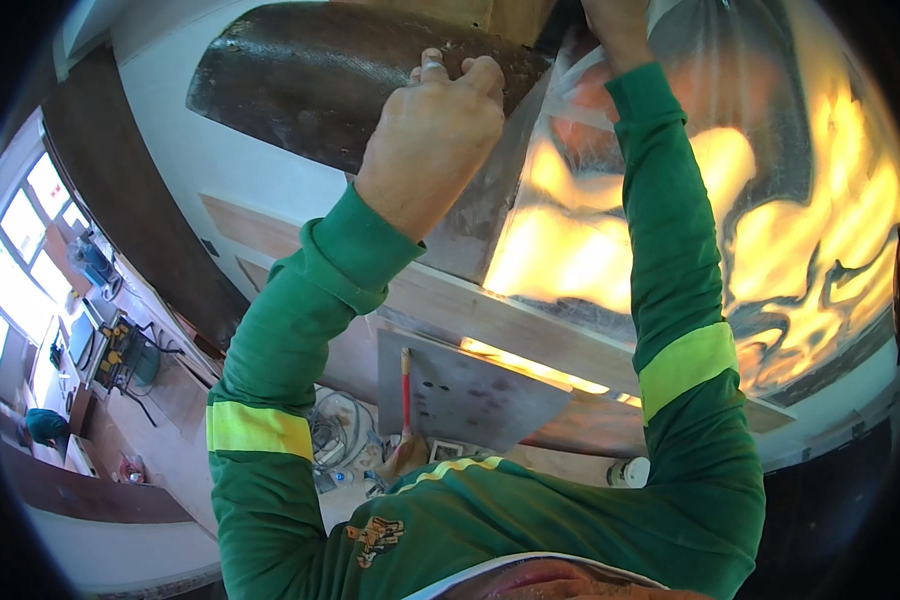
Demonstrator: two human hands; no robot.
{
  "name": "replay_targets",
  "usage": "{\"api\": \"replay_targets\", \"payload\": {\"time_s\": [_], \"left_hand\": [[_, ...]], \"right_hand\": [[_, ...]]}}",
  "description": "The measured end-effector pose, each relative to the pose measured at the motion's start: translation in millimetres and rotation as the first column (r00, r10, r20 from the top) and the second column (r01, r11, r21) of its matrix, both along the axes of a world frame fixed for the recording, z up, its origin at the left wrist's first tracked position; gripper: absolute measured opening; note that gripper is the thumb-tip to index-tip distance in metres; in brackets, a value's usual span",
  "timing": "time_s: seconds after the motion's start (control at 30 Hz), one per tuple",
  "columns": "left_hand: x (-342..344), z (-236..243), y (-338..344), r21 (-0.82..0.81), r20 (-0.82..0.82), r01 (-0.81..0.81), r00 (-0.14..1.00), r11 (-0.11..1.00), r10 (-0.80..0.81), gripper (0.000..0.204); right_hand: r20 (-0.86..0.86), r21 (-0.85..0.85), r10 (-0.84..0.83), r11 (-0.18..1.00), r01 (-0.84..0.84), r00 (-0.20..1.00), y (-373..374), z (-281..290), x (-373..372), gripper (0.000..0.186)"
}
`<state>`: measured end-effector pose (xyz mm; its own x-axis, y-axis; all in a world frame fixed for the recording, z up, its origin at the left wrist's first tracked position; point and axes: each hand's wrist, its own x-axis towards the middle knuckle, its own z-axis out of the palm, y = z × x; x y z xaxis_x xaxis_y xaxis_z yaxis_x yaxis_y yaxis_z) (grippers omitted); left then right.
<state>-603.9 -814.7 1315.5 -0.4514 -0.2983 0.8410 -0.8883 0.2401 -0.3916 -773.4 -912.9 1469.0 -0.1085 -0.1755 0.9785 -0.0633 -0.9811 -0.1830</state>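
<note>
My left hand (433,140) is raised against a dark brown, glossy curved panel (290,75), back of the hand toward me. Its fingers are bent and closed, and a ring shows on one of them. What they grip, if anything, is hidden. My right hand (615,28) reaches up to the top edge of the picture, where its fingers are cut off. Next to that hand hangs clear plastic sheeting (580,250) with bright yellow light glowing through it. Between the brown panel and the sheeting runs a greyish flat strip (480,215).
A pale wooden ledge (440,300) crosses below my hands. Lower down are a leaning grey board (470,400), a red-handled brush (406,390), coiled hose (340,425) and a white tub (628,472). At far left stand a yellow-and-black machine (125,350) and a person in green (45,427).
</note>
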Motion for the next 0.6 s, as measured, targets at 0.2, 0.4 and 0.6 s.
{"api": "replay_targets", "payload": {"time_s": [0.2, 0.4, 0.6], "left_hand": [[-1, -4, -2, -0.012, 0.012, -0.026, 1.000, 1.000, 0.027, 0.041], [1, 5, 1, -0.045, 0.023, -0.016, 1.000, 0.999, 0.017, 0.044], [4, 12, 4, 0.049, 0.028, 0.022, 0.999, 0.999, -0.024, 0.044]], "right_hand": [[-0.019, -0.030, 0.014, 0.999, -0.014, 1.000, -2, 3, -3, 0.015], [0.051, -0.009, -0.119, 0.993, 0.119, 0.992, 9, 0, 8, 0.020], [0.007, -0.381, -0.433, 0.833, 0.402, 0.902, -32, 15, 17, 0.027]]}}
